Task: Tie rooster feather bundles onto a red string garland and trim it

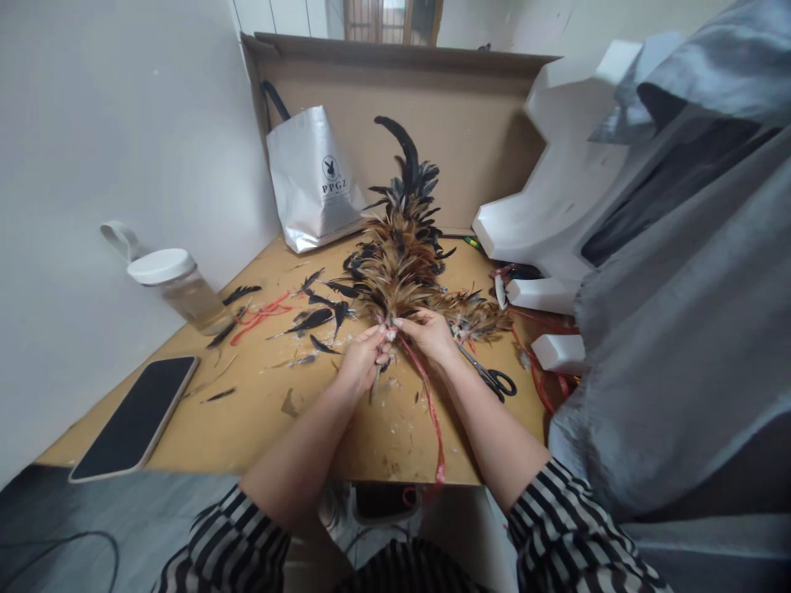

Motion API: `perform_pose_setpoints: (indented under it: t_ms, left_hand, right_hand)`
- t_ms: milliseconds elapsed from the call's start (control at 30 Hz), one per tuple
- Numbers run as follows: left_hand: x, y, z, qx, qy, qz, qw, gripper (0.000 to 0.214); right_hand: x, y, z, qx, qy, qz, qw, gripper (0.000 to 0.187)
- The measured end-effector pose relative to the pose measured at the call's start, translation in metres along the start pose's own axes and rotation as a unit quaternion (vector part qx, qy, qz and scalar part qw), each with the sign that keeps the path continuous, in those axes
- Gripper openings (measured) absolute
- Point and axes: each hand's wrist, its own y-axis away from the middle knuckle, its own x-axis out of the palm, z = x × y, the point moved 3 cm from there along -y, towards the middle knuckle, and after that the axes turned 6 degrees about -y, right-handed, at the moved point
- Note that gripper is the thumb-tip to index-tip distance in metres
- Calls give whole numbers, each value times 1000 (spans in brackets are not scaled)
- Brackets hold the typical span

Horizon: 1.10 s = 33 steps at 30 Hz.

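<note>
Head view of a wooden counter [259, 412], near edge at bottom. Left hand [363, 359] and right hand [431, 336] meet at the narrow base of a feather bundle [401, 247], which lies fanned away from the person near the counter's middle. The left hand's fingers are closed on the quill ends. The right hand's fingers are curled and pinched on the top of a red strip [431, 405], which trails over the near edge. Scissors [492, 379] lie just beside the right wrist. Loose feathers [315, 318] scatter to the left. A phone [137, 417] sits at the left corner, beyond it a lidded jar [179, 284]. White foam blocks [556, 206] and grey cloth [680, 329] crowd the right edge; bare counter remains left of the forearms.
</note>
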Motion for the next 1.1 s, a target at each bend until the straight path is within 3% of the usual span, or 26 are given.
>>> perform_pose_setpoints:
  t_ms: [267, 467, 600, 833, 1100]
  left_hand:
    - [3, 2, 0, -4, -35, 12, 999, 28]
    - [6, 5, -3, 10, -36, -2, 999, 32]
    - [5, 5, -6, 33, -38, -21, 998, 31]
    - [3, 3, -7, 44, -39, -31, 998, 32]
    - [4, 4, -5, 39, -68, -37, 996, 32]
  right_hand:
    - [10, 8, 2, 14, -45, -15, 999, 25]
    - [8, 6, -4, -12, 26, -97, 995, 24]
    - [9, 8, -9, 12, -5, -131, 991, 31]
    - [18, 15, -23, 179, -131, 29, 975, 42]
    - [15, 17, -18, 206, -104, 10, 973, 43]
